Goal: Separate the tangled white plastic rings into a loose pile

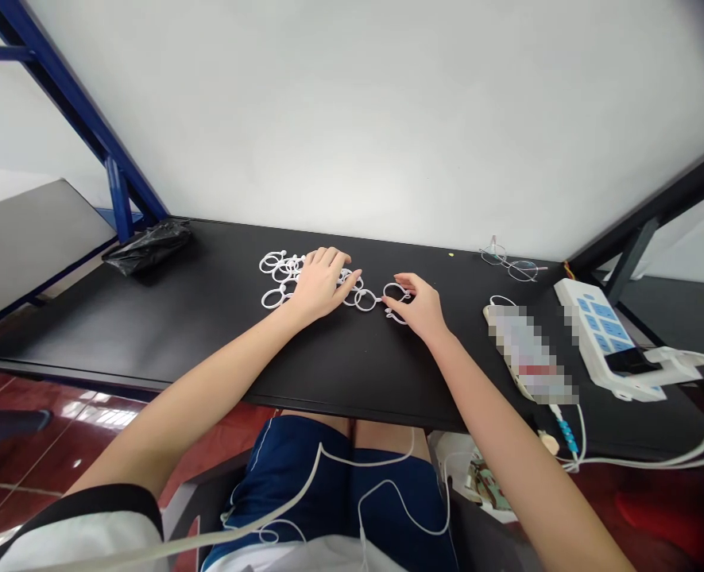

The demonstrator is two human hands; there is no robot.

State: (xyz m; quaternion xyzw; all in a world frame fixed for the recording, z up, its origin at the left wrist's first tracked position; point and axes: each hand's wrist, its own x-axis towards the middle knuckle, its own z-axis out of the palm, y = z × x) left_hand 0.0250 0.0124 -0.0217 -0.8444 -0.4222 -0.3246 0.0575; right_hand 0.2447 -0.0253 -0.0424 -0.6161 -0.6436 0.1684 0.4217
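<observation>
Several thin white plastic rings with small knobs [273, 299] lie in a loose cluster on the black table [149, 318]. My left hand [323, 280] rests palm down over the cluster, fingers stretched out, hiding some of the rings. Toward the right, a single white ring [365, 300] lies flat between my two hands. My right hand [419, 305] curls its thumb and fingers around another white ring [392, 285]. Part of one more white ring [397, 318] shows just below that thumb; the palm covers the rest.
A crumpled black plastic bag [149, 248] lies at the far left. To the right are eyeglasses [522, 270], a phone [528, 357] on a cable and a white power strip [602, 330] with cords. A white wall [352, 119] rises behind the table.
</observation>
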